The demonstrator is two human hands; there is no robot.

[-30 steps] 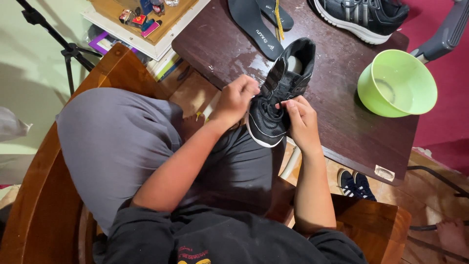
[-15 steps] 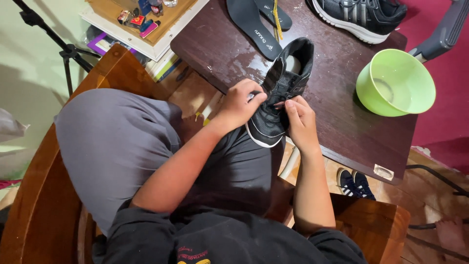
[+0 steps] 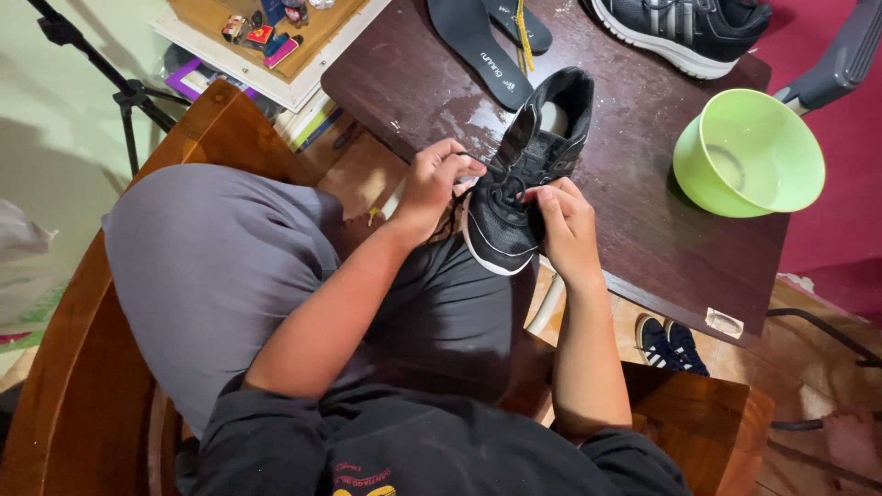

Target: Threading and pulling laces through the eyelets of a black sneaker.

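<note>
Green bowl (image 3: pixel 749 152) — insoles (image 3: pixel 478 46) — second sneaker (image 3: pixel 680 32).

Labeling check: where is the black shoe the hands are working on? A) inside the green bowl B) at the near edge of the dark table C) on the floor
B: the black shoe rests at the dark table edge, both hands on its laces; green bowl sits apart.

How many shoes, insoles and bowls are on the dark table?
Black sneakers with white soles: 2, one touched by both the left hand and the right hand, one at the far edge
Dark grey foam insoles: 2
Lime green plastic bowl: 1
Total: 5 on the dark brown wooden table
</note>
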